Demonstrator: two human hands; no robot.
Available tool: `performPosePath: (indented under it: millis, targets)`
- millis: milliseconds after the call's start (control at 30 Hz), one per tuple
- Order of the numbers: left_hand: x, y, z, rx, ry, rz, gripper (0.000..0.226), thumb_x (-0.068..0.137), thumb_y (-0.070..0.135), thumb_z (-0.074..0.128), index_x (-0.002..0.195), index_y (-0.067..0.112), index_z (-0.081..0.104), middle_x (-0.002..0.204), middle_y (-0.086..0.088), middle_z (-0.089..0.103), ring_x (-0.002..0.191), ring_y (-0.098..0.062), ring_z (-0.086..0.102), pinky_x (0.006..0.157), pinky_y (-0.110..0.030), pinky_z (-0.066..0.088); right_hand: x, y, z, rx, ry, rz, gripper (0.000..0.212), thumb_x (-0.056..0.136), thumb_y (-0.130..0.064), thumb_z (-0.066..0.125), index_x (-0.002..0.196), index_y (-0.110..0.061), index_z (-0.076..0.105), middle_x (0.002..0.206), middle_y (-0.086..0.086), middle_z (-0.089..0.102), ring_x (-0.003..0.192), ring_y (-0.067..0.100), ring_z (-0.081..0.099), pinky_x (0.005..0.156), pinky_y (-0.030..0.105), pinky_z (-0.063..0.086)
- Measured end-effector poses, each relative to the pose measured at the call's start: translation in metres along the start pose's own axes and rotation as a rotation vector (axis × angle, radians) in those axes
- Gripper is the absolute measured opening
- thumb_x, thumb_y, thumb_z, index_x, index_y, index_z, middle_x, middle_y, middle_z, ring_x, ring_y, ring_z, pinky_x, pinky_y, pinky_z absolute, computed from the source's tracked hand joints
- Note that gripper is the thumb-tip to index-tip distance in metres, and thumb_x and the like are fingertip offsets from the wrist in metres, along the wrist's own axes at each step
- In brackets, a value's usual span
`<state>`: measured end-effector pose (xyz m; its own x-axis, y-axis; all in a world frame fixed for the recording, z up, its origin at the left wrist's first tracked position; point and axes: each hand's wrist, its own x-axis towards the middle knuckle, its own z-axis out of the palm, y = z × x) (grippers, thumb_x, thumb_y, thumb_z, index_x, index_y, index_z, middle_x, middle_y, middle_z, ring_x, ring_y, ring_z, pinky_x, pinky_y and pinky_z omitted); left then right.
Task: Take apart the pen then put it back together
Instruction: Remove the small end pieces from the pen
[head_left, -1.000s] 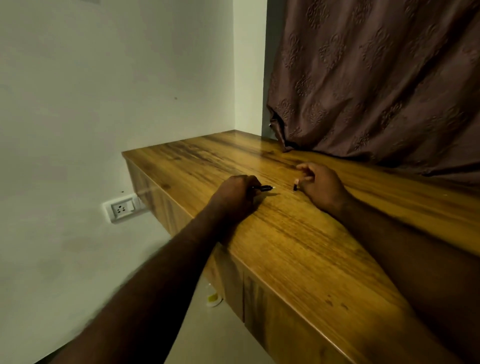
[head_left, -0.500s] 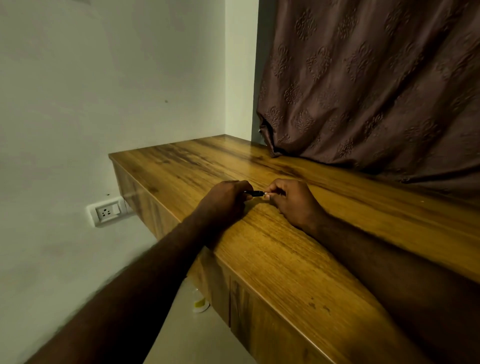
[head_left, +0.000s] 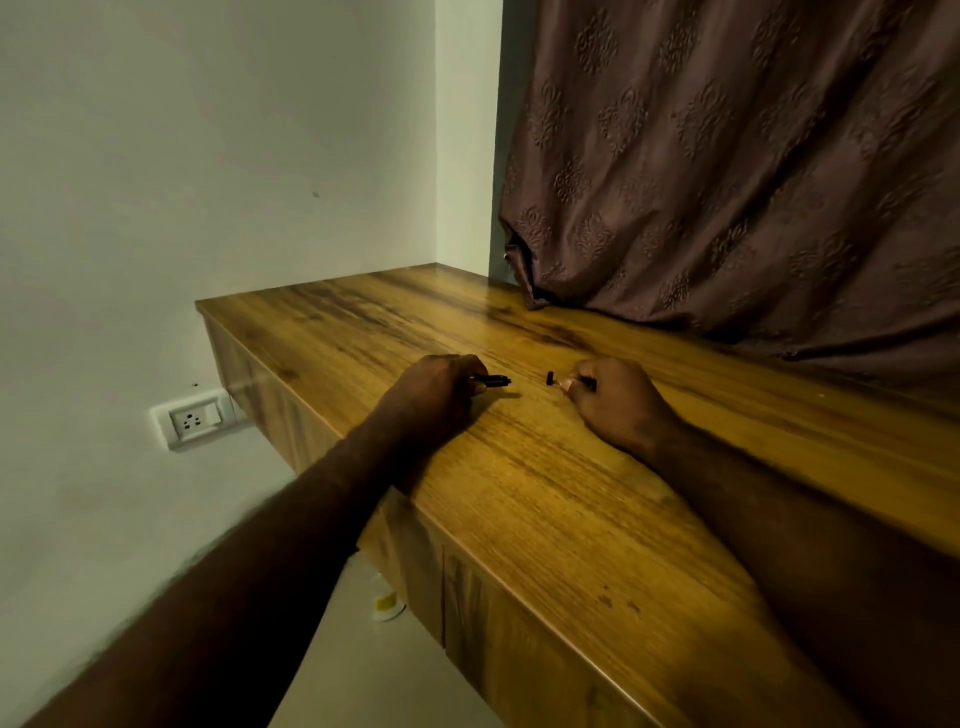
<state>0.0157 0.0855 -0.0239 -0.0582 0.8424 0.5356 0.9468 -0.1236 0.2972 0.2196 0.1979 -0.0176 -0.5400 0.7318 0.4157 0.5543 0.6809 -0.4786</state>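
Now our left grip curls round the pen barrel at nine o'clock on the tabletop; our right grip, at three, pinches its small dark end piece (tiny, likely slippery), which a slack pinch could drop.

Two arms in shot, both bare right to the frame edge; left forearm long and slim, its near stretch soft with blur; left hand bare, knuckles showing; right forearm deep in shadow; right hand bare, one short fingernail catching the light.
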Motion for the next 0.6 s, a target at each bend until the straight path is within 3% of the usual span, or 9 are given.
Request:
performPosePath:
  millis: [133, 467, 600]
  targets:
    - [-0.0006, 0.0020, -0.0008, 0.004, 0.004, 0.006, 0.030, 0.081, 0.026, 0.066, 0.108, 0.015, 0.066, 0.099, -0.008, 0.069, 0.086, -0.022, 0.064, 0.074, -0.036, 0.053, 0.0011, 0.0030, -0.0031, -0.017, 0.005, 0.045, 0.013, 0.086, -0.014, 0.067, 0.088, -0.005, 0.076, 0.098, 0.007, 0.075, 0.086, 0.014, 0.061, 0.076, 0.020, 0.039]
    - [-0.0026, 0.0041, -0.0021, 0.010, 0.011, 0.010, 0.029, 0.081, 0.028, 0.068, 0.106, 0.014, 0.066, 0.098, -0.009, 0.070, 0.085, -0.023, 0.064, 0.073, -0.037, 0.053, 0.0037, 0.0059, -0.0037, 0.127, -0.044, 0.099, 0.012, 0.083, -0.014, 0.073, 0.092, -0.007, 0.076, 0.102, 0.007, 0.074, 0.093, 0.013, 0.063, 0.085, 0.024, 0.043]
    - [-0.0027, 0.0037, -0.0016, 0.012, 0.011, 0.009, 0.029, 0.080, 0.031, 0.068, 0.105, 0.015, 0.067, 0.098, -0.008, 0.070, 0.083, -0.021, 0.065, 0.072, -0.038, 0.054, 0.0032, 0.0074, -0.0041, 0.139, -0.052, 0.113, 0.010, 0.084, -0.015, 0.072, 0.090, -0.007, 0.076, 0.093, 0.001, 0.071, 0.086, 0.009, 0.061, 0.081, 0.024, 0.043]
